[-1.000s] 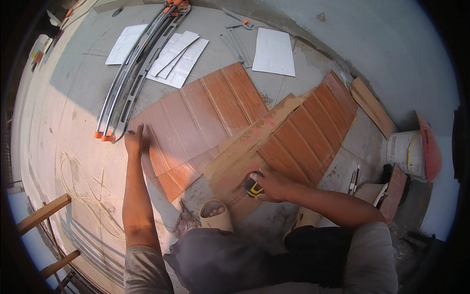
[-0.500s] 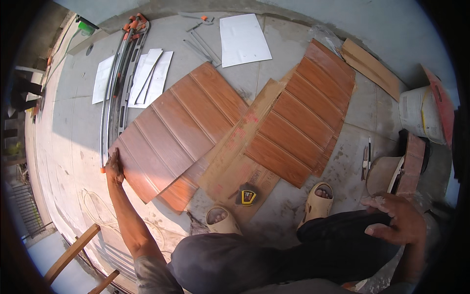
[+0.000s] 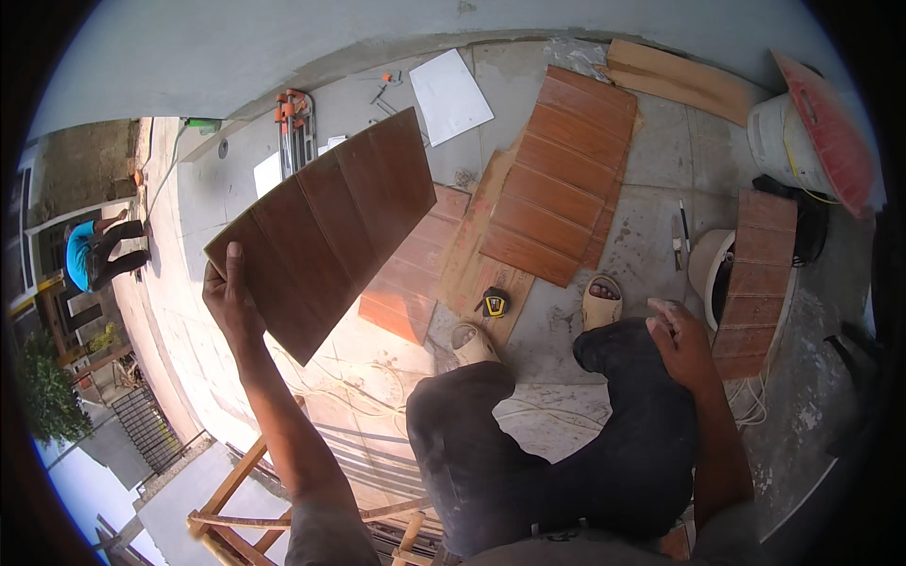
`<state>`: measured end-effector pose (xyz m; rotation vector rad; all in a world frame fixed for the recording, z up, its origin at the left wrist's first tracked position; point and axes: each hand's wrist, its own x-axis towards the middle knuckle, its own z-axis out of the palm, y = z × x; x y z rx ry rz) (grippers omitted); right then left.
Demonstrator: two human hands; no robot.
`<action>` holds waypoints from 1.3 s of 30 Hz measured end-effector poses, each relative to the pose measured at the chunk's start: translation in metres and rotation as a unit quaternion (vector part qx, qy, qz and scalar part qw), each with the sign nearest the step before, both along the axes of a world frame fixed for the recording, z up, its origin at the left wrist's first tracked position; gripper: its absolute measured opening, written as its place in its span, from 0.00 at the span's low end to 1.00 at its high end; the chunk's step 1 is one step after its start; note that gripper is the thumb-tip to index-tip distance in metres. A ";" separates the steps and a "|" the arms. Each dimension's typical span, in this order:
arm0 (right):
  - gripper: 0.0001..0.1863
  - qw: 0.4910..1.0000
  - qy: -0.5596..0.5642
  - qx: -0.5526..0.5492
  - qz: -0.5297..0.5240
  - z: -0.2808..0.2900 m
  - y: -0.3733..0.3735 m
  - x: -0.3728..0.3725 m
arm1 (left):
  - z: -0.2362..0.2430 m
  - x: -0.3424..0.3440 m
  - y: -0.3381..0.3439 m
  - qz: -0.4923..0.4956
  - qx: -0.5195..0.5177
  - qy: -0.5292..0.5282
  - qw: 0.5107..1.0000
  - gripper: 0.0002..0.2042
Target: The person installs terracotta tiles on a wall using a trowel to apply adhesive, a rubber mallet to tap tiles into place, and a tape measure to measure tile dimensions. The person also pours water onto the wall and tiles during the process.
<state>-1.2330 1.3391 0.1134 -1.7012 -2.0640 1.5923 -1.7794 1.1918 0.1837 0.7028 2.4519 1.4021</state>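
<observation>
At one o'clock, the right hand (image 3: 681, 349) hung by the right knee (image 3: 628, 363), fingers loosely bent and parted. At ten o'clock, the left hand (image 3: 234, 298) gripped a corner of a brown grooved panel (image 3: 330, 231), thumb over its near face; the panel stood tilted above the floor (image 3: 661, 184) at eleven. Just short of twelve, a yellow-and-black tape measure (image 3: 494, 302) lay on cardboard (image 3: 469, 269). Beyond, at twelve, lay stacked panels (image 3: 562, 179); farther, toward half past eleven, a white sheet (image 3: 451, 96).

Held panel (image 3: 326, 231): in left hand (image 3: 232, 300), left of panel stack (image 3: 559, 174)
Tape measure (image 3: 495, 302): on cardboard (image 3: 462, 283)
Bucket (image 3: 781, 141): right of panel stack
</observation>
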 end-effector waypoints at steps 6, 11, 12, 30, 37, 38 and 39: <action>0.23 0.971 -0.062 -0.214 -0.090 0.124 -0.136 0.137 | 0.212 0.103 0.035 -0.149 -0.182 0.195 0.952 0.20; 0.21 0.980 -0.073 -0.168 0.083 0.157 -0.281 0.231 | 0.336 0.138 0.012 -0.290 -0.189 0.260 0.902 0.21; 0.20 0.975 -0.119 -0.122 0.139 0.162 -0.309 0.229 | 0.356 0.148 0.010 -0.314 -0.179 0.255 0.897 0.21; 0.43 0.620 0.626 0.032 -0.471 0.282 -0.360 0.219 | 0.583 0.429 0.024 -0.774 0.286 0.068 0.561 0.15; 0.31 0.589 0.531 0.150 -0.591 0.354 -0.510 0.320 | 0.574 0.618 0.055 -0.797 0.299 0.020 0.525 0.22; 0.29 0.573 0.525 0.173 -0.605 0.365 -0.530 0.329 | 0.563 0.639 0.068 -0.805 0.280 0.008 0.523 0.23; 0.26 0.557 0.517 0.195 -0.620 0.379 -0.550 0.337 | 0.551 0.660 0.088 -0.817 0.251 -0.007 0.518 0.24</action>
